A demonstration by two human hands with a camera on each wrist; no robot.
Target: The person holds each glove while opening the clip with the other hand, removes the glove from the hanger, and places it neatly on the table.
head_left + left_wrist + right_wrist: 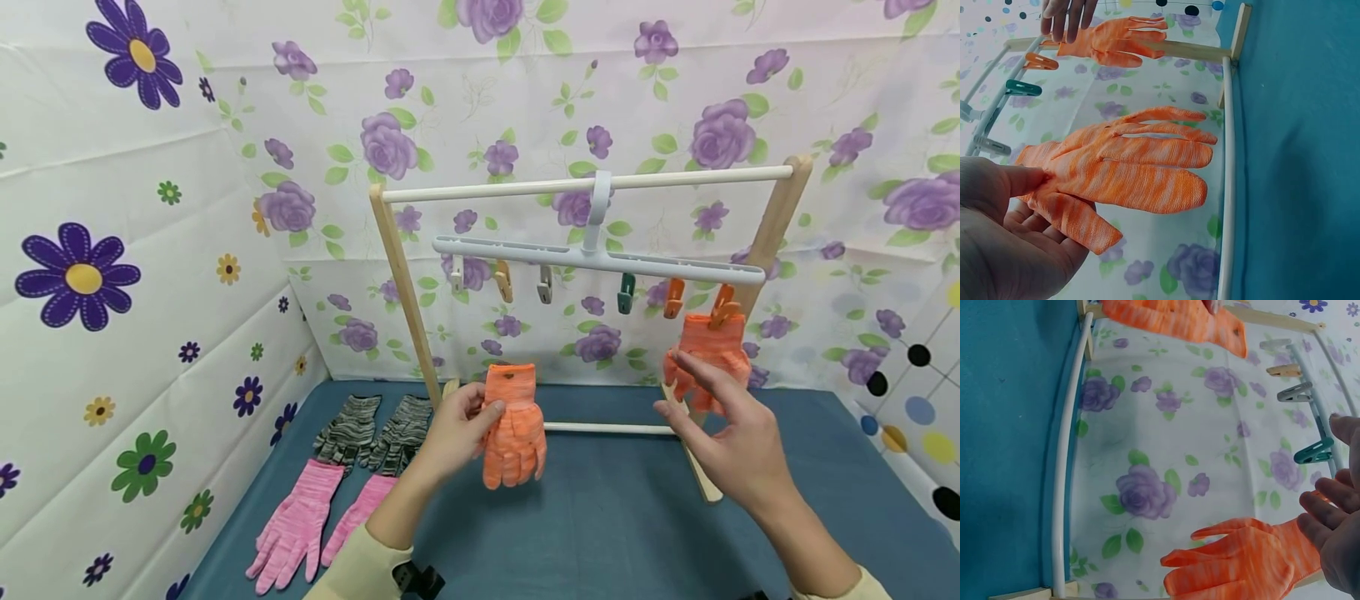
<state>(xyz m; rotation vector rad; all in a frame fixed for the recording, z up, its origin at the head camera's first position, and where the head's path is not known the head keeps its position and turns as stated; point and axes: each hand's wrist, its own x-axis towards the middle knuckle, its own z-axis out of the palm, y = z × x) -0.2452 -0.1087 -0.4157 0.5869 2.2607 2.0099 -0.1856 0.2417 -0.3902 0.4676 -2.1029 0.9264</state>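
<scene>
My left hand (pixel 459 429) pinches an orange glove (pixel 516 433) at its side near the cuff, thumb in front. The glove hangs upright, fingers down, above the table. In the left wrist view the thumb lies on the knitted glove (pixel 1122 165), other fingers behind it. A second orange glove (pixel 716 337) hangs by its cuff from an orange clothespin (pixel 723 307) at the right end of a light grey hanger (pixel 525 250). My right hand (pixel 738 442) is in front of that glove, fingers extended, holding nothing. It hides part of the glove in the head view.
The hanger hooks over the white rod (pixel 480 190) of a wooden stand. Several other clothespins, including a green one (pixel 626 293), hang along it. Pink gloves (pixel 296 525) and grey striped gloves (pixel 348 429) lie on the blue tabletop (pixel 600 525) at left. Floral cloth surrounds the table.
</scene>
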